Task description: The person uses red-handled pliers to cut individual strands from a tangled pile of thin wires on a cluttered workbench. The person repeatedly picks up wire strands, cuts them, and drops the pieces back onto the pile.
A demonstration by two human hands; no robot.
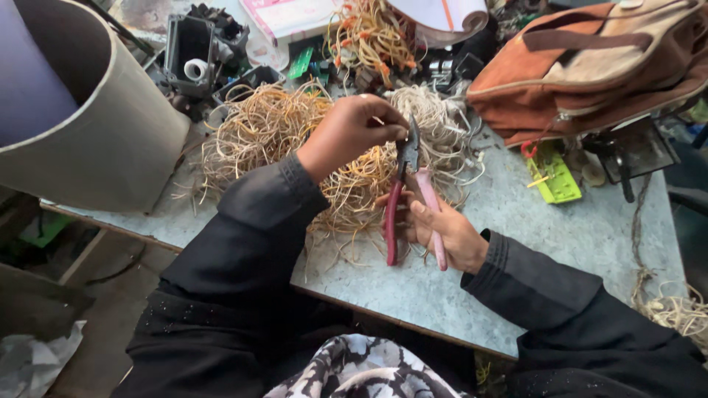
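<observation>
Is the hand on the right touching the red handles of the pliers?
Touching. The head view shows the right hand with its fingers wrapped around the pliers, gripping both handles with no gap.

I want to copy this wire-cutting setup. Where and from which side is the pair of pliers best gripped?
Grip the pliers by the two long red and pink handles, low down and away from the dark jaws. They stand nearly upright with jaws at the top, so come from below on the right, as the right hand does. That leaves the jaw end open for the left hand feeding in wire.
</observation>
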